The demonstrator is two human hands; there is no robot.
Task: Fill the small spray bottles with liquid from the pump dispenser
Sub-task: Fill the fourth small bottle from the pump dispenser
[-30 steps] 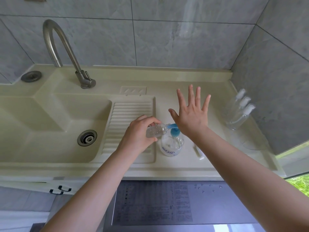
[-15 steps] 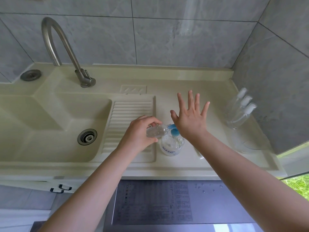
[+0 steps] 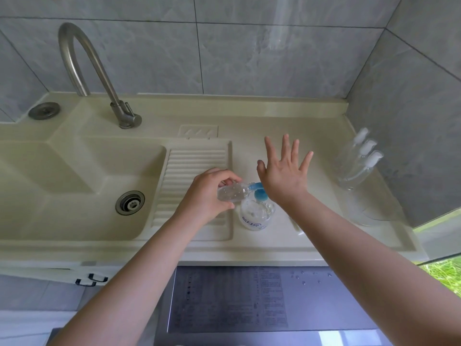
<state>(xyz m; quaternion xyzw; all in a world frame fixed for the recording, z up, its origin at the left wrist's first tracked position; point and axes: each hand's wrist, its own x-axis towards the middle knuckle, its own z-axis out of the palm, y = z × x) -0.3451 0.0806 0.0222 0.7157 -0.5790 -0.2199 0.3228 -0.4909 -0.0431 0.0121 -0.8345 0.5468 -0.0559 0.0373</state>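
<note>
Holding small spray bottle (image 3: 230,192) sideways, left hand (image 3: 208,193) clamped it, mouth at blue pump spout (image 3: 255,187); right hand (image 3: 284,174) fingers spread apart over pump head

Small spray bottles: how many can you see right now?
4. One uncapped bottle lies sideways in the left hand at the pump dispenser; three capped ones stand by the right wall. None seem hidden.

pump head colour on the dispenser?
Blue, on the pump dispenser; pump head clearest in head view.
</note>
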